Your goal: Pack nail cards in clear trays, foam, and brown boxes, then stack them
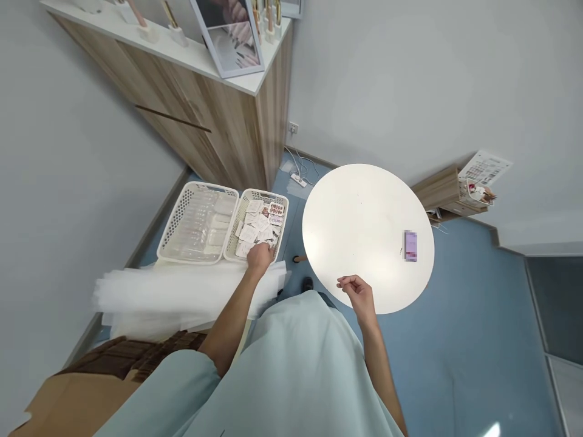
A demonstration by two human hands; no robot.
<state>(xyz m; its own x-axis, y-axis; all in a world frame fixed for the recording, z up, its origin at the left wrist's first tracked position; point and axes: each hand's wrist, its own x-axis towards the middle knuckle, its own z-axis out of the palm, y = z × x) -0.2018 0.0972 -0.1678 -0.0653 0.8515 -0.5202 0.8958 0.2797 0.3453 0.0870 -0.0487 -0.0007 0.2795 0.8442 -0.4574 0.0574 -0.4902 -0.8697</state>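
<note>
My left hand (260, 257) reaches over the near rim of the smaller white basket (285, 223). Its fingers look curled among the small printed cards (260, 223), and whatever they hold is hidden. Many of these cards are pale, while some carry brown or purple oval pieces. Above the near edge of the round white table (359, 224) hovers my right hand (359, 295). Those fingers are loosely bent, with a small gap at the tips and nothing visible between them.
Left of the cards stands a larger basket (175, 212) with clear plastic boxes. White wrapping sheets (182, 294) lie nearer me. A purple packet (410, 246) rests on the table's right side. A wooden cabinet (218, 127) rises behind, with a power strip (298, 180) on the floor beside it.
</note>
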